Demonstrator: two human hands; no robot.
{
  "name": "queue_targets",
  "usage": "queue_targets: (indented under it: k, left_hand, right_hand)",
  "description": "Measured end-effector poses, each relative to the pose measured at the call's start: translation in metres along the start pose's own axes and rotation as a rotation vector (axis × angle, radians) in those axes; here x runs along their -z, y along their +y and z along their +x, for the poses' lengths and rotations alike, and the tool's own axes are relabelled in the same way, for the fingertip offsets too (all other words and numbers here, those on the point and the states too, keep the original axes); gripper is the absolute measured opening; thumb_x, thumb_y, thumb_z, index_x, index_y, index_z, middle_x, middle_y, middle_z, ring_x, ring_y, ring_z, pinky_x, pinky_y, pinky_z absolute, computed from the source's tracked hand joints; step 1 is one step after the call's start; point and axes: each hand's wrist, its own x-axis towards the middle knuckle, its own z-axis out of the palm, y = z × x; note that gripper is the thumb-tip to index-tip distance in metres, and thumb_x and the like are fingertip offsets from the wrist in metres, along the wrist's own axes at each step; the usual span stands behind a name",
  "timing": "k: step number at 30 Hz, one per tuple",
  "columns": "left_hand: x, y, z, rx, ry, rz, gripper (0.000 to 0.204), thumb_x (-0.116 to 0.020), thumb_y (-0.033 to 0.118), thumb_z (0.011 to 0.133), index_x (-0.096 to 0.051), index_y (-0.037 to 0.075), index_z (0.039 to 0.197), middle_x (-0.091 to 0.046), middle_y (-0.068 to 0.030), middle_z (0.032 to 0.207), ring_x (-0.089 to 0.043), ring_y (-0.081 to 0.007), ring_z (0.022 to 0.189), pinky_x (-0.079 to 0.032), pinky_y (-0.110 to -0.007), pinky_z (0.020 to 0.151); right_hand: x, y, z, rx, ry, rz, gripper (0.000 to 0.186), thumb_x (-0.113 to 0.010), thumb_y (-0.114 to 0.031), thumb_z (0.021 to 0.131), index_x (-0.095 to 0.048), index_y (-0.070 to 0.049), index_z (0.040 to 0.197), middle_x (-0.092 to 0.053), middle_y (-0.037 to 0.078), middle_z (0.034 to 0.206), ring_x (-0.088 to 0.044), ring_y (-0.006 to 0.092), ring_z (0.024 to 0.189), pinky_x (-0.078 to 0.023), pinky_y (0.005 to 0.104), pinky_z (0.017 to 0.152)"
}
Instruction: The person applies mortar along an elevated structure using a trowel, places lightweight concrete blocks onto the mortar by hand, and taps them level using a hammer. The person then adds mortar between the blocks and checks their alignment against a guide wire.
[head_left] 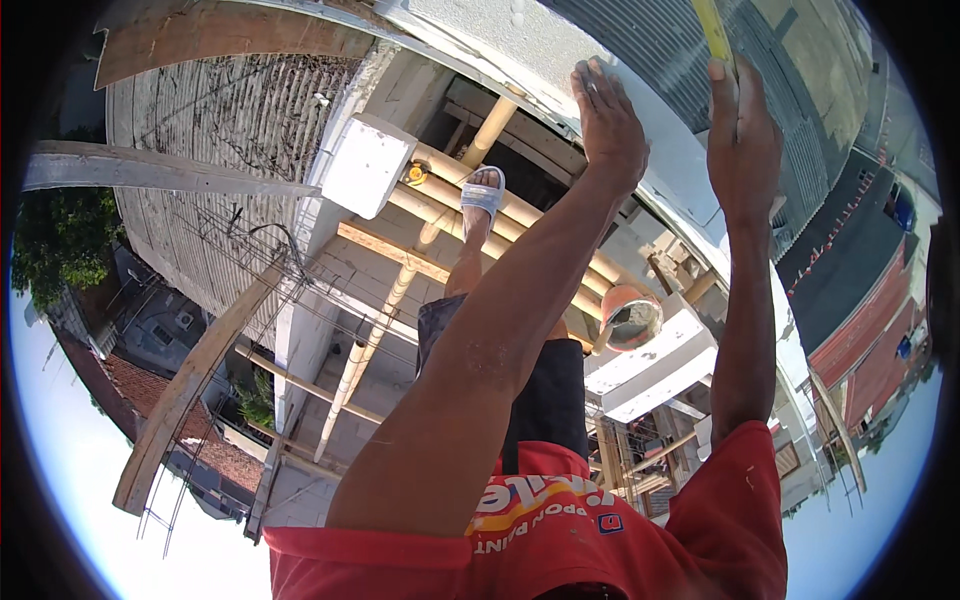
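Observation:
My left hand (610, 125) reaches up to a white plastered ledge (535, 30), its fingers stretched out and resting along the edge. To its right, my right hand (740, 150) grips a long, thin yellow strip (710, 25) that runs out past the upper edge of the view. Below my hands, my foot in a pale slide sandal (480, 195) stands on bamboo poles (530, 215). A small yellow-and-black round object (414, 172), possibly a tape measure, lies on the poles beside a white block (365, 165).
An orange bucket (630, 320) with grey contents sits right of my legs. A curved timber (190, 390), thin steel bars (290, 280) and a corrugated roof (200, 250) are on the left. The scaffold has open gaps over a drop, with neighbouring roofs (850, 280) beyond.

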Motion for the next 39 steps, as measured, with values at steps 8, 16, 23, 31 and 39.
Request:
queue_targets:
  k: [8,16,23,31,39]
  left_hand:
    - [-0.018,-0.002,0.001,-0.032,0.115,-0.168,0.079,-0.05,0.035,0.1,-0.018,-0.009,0.158,-0.009,-0.0325,0.166,-0.008,-0.0518,0.153,-0.003,-0.063,0.123]
    - [-0.016,0.001,-0.001,0.031,0.046,-0.081,0.077,-0.048,0.031,0.101,-0.016,-0.008,0.159,-0.011,-0.0313,0.165,-0.009,-0.0508,0.153,-0.005,-0.063,0.124]
    - [-0.016,0.01,0.001,0.045,-0.127,0.017,0.075,-0.051,0.032,0.101,-0.019,-0.005,0.159,-0.021,-0.0273,0.165,-0.013,-0.0492,0.153,-0.007,-0.063,0.124]
    - [-0.025,0.008,-0.001,-0.066,0.059,-0.141,0.074,-0.056,0.038,0.099,-0.03,0.0,0.157,-0.029,-0.0268,0.161,-0.023,-0.0476,0.151,-0.007,-0.066,0.123]
    - [-0.028,0.008,0.0,-0.006,0.013,-0.01,0.075,-0.06,0.038,0.095,-0.036,-0.002,0.153,-0.037,-0.0271,0.155,-0.03,-0.0491,0.146,-0.012,-0.065,0.123]
  right_hand:
    - [-0.095,0.003,0.037,0.449,-0.02,0.002,0.04,-0.054,-0.031,0.106,-0.056,-0.003,0.134,-0.071,0.023,0.111,-0.069,0.0437,0.098,-0.056,0.0482,0.082]
    - [-0.1,0.005,0.05,0.501,-0.207,-0.024,0.033,-0.057,-0.028,0.102,-0.053,-0.004,0.125,-0.072,0.024,0.091,-0.071,0.0423,0.081,-0.057,0.0517,0.068]
    - [-0.11,-0.005,0.066,0.244,-0.638,-0.085,0.037,-0.055,-0.029,0.104,-0.053,-0.006,0.133,-0.069,0.026,0.088,-0.068,0.0457,0.08,-0.053,0.0532,0.07]
    - [-0.132,0.01,0.051,0.446,-0.408,-0.075,0.032,-0.054,-0.03,0.105,-0.054,-0.001,0.119,-0.068,0.023,0.072,-0.07,0.0435,0.07,-0.054,0.052,0.059]
    - [-0.122,-0.016,0.074,0.107,-0.63,0.084,0.04,-0.048,-0.039,0.107,-0.054,0.0,0.112,-0.066,0.026,0.077,-0.067,0.0448,0.073,-0.049,0.0518,0.063]
